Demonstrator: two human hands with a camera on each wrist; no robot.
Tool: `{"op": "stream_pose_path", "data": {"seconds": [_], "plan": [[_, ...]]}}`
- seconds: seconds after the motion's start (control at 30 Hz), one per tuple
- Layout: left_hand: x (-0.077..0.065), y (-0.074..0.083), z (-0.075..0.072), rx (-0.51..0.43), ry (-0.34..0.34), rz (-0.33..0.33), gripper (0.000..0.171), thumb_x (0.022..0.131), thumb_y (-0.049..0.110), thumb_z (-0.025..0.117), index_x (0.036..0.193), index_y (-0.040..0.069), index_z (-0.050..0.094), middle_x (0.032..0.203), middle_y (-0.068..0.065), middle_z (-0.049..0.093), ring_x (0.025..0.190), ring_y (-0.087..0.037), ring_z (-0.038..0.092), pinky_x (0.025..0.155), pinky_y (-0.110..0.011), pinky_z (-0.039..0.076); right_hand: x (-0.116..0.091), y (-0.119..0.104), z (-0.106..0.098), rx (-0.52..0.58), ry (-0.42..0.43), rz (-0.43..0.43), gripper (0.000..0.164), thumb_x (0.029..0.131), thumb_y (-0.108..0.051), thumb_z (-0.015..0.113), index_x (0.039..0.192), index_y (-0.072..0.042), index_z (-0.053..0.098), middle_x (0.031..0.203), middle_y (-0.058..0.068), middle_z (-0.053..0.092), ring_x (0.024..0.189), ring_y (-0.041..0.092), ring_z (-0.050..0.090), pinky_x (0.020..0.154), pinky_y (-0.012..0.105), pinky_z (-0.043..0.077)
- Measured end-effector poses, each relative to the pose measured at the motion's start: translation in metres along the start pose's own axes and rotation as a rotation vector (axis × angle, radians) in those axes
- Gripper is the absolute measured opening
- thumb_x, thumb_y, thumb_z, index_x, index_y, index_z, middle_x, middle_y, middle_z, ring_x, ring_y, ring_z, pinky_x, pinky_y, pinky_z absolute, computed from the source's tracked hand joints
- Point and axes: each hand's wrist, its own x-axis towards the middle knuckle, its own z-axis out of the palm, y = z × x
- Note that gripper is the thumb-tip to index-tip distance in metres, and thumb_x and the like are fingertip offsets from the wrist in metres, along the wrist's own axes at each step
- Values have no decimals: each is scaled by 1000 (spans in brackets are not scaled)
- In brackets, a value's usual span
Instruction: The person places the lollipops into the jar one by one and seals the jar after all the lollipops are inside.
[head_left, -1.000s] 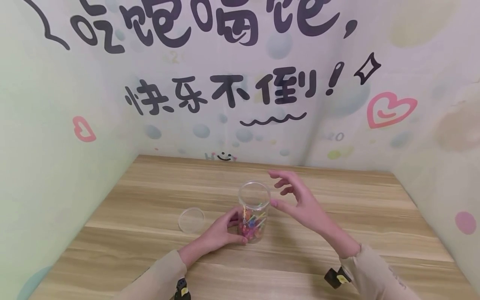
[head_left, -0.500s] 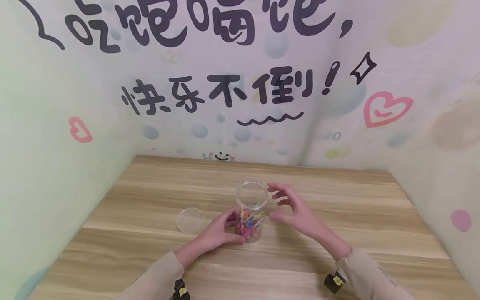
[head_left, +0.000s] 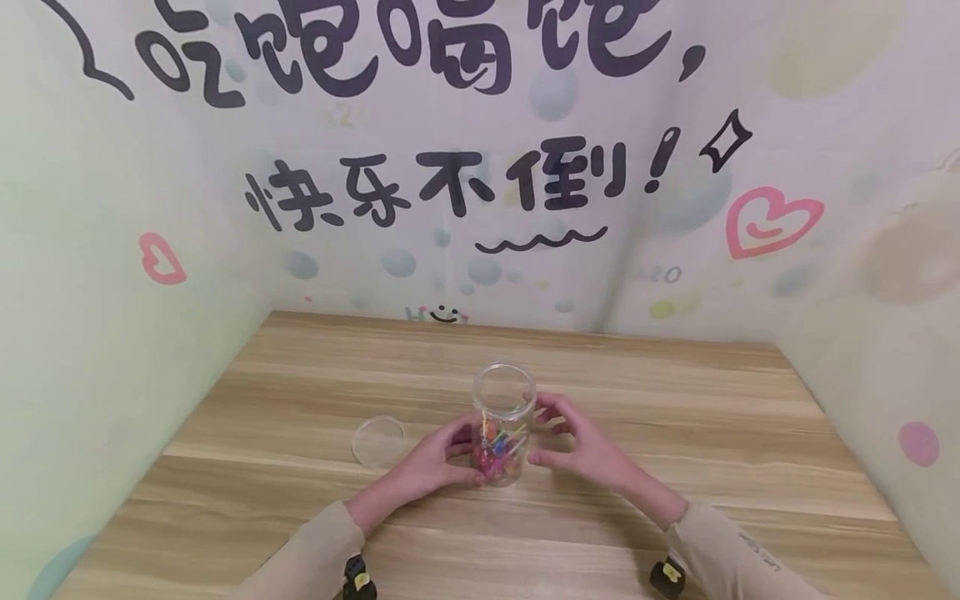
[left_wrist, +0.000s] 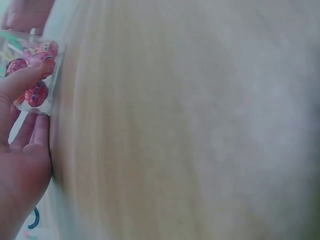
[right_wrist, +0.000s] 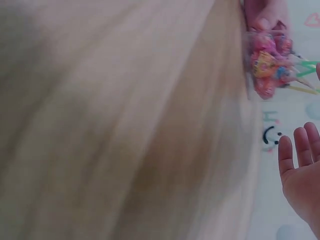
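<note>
A clear plastic jar (head_left: 507, 418) stands upright and uncovered on the wooden table in the head view. Colourful wrapped lollipops (head_left: 497, 455) with thin sticks lie in its lower half. My left hand (head_left: 433, 463) holds the jar from the left, thumb on the near side and fingers reaching behind. In the left wrist view, that thumb lies against the wall over red wrappers. My right hand (head_left: 587, 450) is at the jar's right side, fingers spread around it. The right wrist view shows its fingers (right_wrist: 302, 145) extended and apart from the jar.
A round clear lid (head_left: 378, 441) lies flat on the table (head_left: 315, 392), left of the jar. Behind the table rises a pale wall (head_left: 442, 275) with dark lettering and drawings. Further pale walls stand at both sides.
My right hand has come down along the jar's right side and nearer to it. The left hand stays at the jar, which remains in place with the lid beside it.
</note>
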Motion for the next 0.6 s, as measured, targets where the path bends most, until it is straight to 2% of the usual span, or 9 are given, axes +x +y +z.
{"op": "stream_pose_path", "data": {"seconds": [0.1,0.27,0.47,0.6], "plan": [[-3,2,-4,-22,4,-15,78,81,7,80,146,5,38,144,-22,50,133,-38,51,112,-41,46,-1,3,6,5,-25,31,79,75,-22,86,142,-12,46,124,7,60,113,27,58,97,37,54],[-13,7,-16,-10,35,-11,76,82,3,76,147,3,37,145,-26,47,129,-42,53,109,-44,49,-2,5,15,29,-49,81,83,72,-25,87,144,-17,44,129,1,59,120,23,56,104,42,51],[-24,13,-35,42,83,5,74,84,2,74,147,2,36,144,-27,48,123,-44,56,104,-40,53,-4,5,21,91,-75,110,84,73,-27,86,144,-21,43,138,7,56,126,30,55,107,53,48],[-34,16,-50,91,134,17,72,83,2,75,146,4,39,141,-26,52,121,-44,57,101,-41,55,-3,7,24,96,-104,154,84,73,-27,86,144,-21,42,141,9,55,125,32,56,109,55,46]]}}
